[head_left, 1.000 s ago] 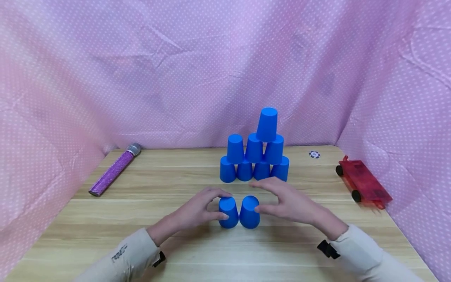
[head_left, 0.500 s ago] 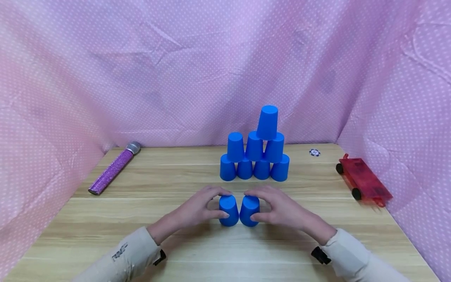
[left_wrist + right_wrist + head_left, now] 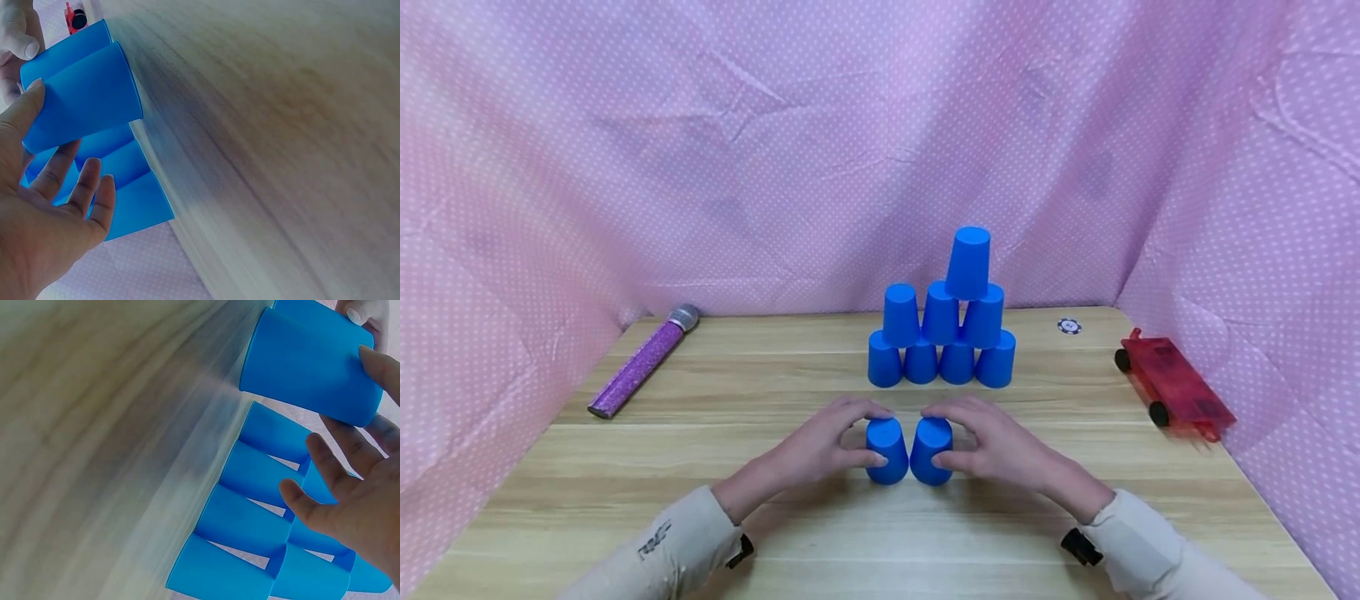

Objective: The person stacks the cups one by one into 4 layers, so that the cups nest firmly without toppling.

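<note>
Two blue cups stand upside down side by side on the table in the head view. My left hand (image 3: 812, 450) grips the left cup (image 3: 887, 462), thumb on the near side and fingers reaching behind its top. My right hand (image 3: 1011, 454) holds the right cup (image 3: 924, 462) in the same way. In the left wrist view, the thumb lies against the left cup (image 3: 87, 94) while other fingers stay spread. The right wrist view has the right cup (image 3: 306, 369) between thumb and fingers. Both rims sit on the table.
Behind the hands stands a pyramid of upside-down blue cups (image 3: 942, 312): several below, three above, one on top at the right. A purple microphone (image 3: 640, 367) lies left. A poker chip (image 3: 1070, 327) and red toy car (image 3: 1176, 383) lie right on the wooden table (image 3: 760, 367).
My right hand has moved left and closed its thumb and fingers around the right cup. The left hand has stayed on the left cup, and the pyramid is unchanged.
</note>
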`<act>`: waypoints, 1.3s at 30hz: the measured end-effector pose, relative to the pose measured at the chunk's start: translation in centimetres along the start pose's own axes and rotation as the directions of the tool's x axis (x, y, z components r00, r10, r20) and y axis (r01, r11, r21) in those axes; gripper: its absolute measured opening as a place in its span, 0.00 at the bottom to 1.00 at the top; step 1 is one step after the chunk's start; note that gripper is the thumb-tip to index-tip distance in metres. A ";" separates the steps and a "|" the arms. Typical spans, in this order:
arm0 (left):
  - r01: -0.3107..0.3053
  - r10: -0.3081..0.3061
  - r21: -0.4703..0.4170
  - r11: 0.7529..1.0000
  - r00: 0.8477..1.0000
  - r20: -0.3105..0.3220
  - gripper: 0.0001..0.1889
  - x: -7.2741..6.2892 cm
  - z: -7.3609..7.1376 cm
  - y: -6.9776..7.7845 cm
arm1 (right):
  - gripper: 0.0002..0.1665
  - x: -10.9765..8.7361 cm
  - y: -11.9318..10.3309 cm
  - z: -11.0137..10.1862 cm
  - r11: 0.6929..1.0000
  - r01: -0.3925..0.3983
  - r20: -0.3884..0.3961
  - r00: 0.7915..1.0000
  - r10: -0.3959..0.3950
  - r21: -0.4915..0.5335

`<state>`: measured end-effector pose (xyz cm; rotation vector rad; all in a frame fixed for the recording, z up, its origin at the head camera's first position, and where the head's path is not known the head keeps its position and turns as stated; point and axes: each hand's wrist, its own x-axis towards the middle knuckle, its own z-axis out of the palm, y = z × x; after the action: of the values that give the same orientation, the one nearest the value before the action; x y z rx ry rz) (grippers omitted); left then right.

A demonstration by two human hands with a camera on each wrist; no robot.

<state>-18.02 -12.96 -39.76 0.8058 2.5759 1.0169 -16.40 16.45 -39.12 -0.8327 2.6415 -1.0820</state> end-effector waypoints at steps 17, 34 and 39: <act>-0.011 0.011 0.003 1.000 1.000 0.004 0.30 0.0 0.2 0.0 | 0.32 -0.2 0.4 0.5 0.998 -0.029 -0.002 1.000 0.030 0.061; 0.022 -0.021 0.011 1.000 0.994 -0.108 0.30 -0.3 -2.1 1.2 | 0.32 -0.3 0.3 0.5 0.996 -0.055 -0.004 0.998 0.056 0.067; 0.018 -0.013 0.031 0.999 0.986 -0.164 0.30 -0.2 -3.7 2.1 | 0.31 -0.3 0.3 0.5 0.996 -0.059 -0.005 0.998 0.059 0.066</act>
<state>-18.54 -13.85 -35.65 0.7373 2.7379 1.0816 -16.07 16.51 -39.73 -0.7348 2.6031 -1.1518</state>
